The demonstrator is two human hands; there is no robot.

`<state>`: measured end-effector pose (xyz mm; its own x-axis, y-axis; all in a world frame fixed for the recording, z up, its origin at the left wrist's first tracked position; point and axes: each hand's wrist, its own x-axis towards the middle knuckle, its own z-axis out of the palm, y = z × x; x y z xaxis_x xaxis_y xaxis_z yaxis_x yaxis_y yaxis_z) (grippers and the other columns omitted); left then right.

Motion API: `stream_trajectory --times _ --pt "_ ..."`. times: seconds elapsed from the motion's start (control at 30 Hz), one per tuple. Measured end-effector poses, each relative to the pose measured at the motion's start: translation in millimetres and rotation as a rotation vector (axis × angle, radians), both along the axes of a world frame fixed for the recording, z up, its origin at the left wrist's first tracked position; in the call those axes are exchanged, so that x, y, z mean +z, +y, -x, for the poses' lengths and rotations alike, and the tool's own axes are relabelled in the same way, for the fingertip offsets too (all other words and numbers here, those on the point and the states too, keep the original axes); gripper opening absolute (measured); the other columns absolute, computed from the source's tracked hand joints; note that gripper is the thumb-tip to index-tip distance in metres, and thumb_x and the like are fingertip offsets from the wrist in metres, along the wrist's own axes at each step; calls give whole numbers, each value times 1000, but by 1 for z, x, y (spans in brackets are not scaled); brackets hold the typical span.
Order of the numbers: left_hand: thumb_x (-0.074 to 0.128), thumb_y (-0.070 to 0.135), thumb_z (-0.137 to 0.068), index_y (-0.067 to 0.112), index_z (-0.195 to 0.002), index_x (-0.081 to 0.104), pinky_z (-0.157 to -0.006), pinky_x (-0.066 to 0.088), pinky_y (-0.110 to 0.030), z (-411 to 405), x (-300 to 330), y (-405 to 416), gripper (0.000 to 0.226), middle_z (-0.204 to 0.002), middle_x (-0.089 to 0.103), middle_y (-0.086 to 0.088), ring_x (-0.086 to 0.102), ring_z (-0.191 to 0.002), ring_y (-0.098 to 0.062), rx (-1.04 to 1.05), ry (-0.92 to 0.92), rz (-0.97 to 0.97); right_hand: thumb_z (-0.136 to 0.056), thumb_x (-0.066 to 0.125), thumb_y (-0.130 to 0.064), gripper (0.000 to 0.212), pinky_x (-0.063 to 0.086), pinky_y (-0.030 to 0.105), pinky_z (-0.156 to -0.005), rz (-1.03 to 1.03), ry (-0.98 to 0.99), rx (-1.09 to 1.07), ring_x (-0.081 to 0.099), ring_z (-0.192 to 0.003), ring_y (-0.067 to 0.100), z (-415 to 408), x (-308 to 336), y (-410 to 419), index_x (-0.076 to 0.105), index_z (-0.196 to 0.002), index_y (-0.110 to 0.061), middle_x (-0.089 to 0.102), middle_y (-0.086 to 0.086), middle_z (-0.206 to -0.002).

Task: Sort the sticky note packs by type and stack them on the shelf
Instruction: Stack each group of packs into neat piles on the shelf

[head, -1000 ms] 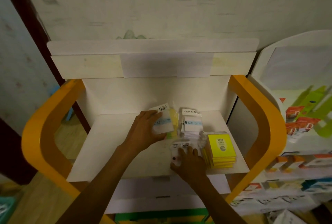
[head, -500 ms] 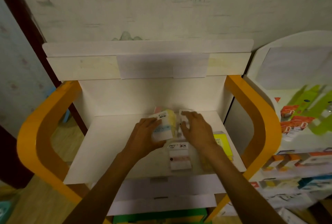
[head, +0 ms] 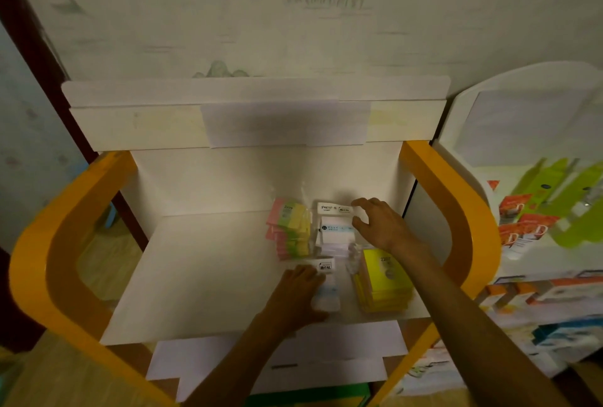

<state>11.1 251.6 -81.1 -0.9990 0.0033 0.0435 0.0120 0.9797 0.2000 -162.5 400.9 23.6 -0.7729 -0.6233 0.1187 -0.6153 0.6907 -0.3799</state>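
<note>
Meanwhile, a white sticky note pack [head: 326, 289] is pressed flat on the shelf [head: 208, 276] under the left hand [head: 298, 295], while the right hand [head: 380, 227], fingers loosely spread, is held over the white stack [head: 332, 230]. Squared edges are advised before stacking

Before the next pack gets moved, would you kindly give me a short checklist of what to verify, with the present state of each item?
1. Left hand has a pack under it: ok; it rests on the white pack at the shelf front.
2. Its grip is closed round that pack: cannot tell; the fingers are hidden.
3. Right hand is free: ok; fingers spread beside the white stack, holding nothing.
4. Pastel stack is tidy: not ok; its packs look fanned.
5. Yellow stack sits fully on the shelf: ok.
6. White stack has room on top: ok; nothing overhangs it.
</note>
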Motion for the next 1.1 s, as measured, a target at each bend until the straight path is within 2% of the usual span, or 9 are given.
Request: stream_trajectory --times 0.17,0.27,0.4,0.53,0.8,0.93,1.1 --pt "57 69 -73 22 -137 41 -107 28 -38 1 -7 -2 80 -143 38 0 30 -134 -21 16 -26 5 -93 50 -31 41 45 36 -88 5 -5 -18 47 -118 27 9 -7 7 47 -133 -24 54 10 -125" --pt "54 73 -73 28 -138 39 -109 29 -38 11 5 -4 81 -147 36 4 32 -133 -18 34 -8 -65 -93 50 -32 42 45 35 -88 2 -13 -18 46 -120 25 13 -12 7 46 -134 -25 53 8 -126" --pt "54 66 -80 26 -138 42 -107 38 -40 35 31 -11 71 -143 43 2 40 -129 -16 64 82 -159 -93 51 -32 43 44 34 -88 2 -23 -21 46 -120 24 18 -17 7 45 -135 -25 53 7 -127" --pt "54 61 -83 20 -138 38 -102 41 -41 68 57 -17 71 -138 46 -1 42 -123 -18 88 117 -106 -92 52 -31 43 45 34 -87 3 -37 -22 48 -118 24 23 -21 9 45 -134 -25 53 7 -126" --pt "56 61 -83 14 -142 36 -107 30 -45 125 72 -25 78 -145 38 -7 34 -131 -26 28 -31 98 -91 53 -32 45 47 37 -95 -32 -80 -30 45 -123 23 36 -29 16 44 -135 -25 50 7 -134" --pt "59 59 -80 15 -137 41 -105 32 -43 138 61 -25 74 -142 42 -7 40 -126 -26 23 -140 88 -91 54 -32 45 45 36 -96 -28 -76 -29 45 -124 23 43 -31 21 44 -135 -25 49 6 -135" --pt "66 49 -79 16 -142 37 -107 30 -41 143 48 -28 77 -145 40 -7 36 -128 -26 48 -128 6 -92 54 -32 46 44 34 -98 -30 -80 -45 45 -125 24 48 -35 25 44 -136 -25 49 6 -136"
